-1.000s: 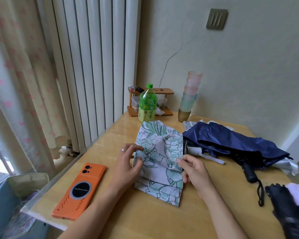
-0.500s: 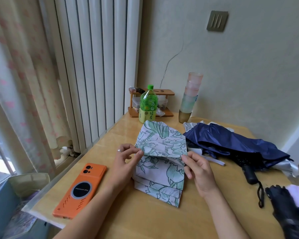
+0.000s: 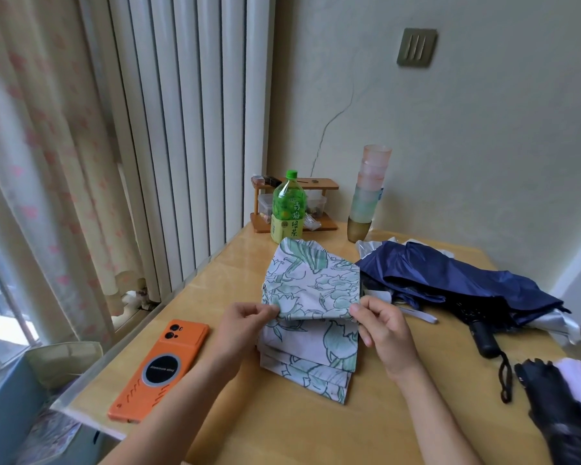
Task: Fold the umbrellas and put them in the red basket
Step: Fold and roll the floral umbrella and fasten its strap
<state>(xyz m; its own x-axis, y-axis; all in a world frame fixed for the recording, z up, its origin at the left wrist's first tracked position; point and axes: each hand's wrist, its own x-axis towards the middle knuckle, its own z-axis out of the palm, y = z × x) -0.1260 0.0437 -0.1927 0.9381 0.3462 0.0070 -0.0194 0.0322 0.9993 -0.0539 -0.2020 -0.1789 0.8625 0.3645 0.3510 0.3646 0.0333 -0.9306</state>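
The folding step is in hand: the white fabric umbrella printed with green flowers [image 3: 311, 290] lies in flat stacked pleats at the middle of the pale wooden tabletop [image 3: 282, 427], with its topmost panel held raised off the layers below. The left hand [image 3: 245, 325] pinches that panel's left edge between thumb and curled fingers, and the right hand [image 3: 383, 330] pinches the right edge the same way, so both are grasping cloth and neither is released. I judge the next move calls for drawing the panel taut and laying it square on the pleats, edges matched, before any rolling. The loose navy blue fabric umbrella [image 3: 450, 280] sprawls just beside it toward the right edge, not yet folded. No red basket is in view
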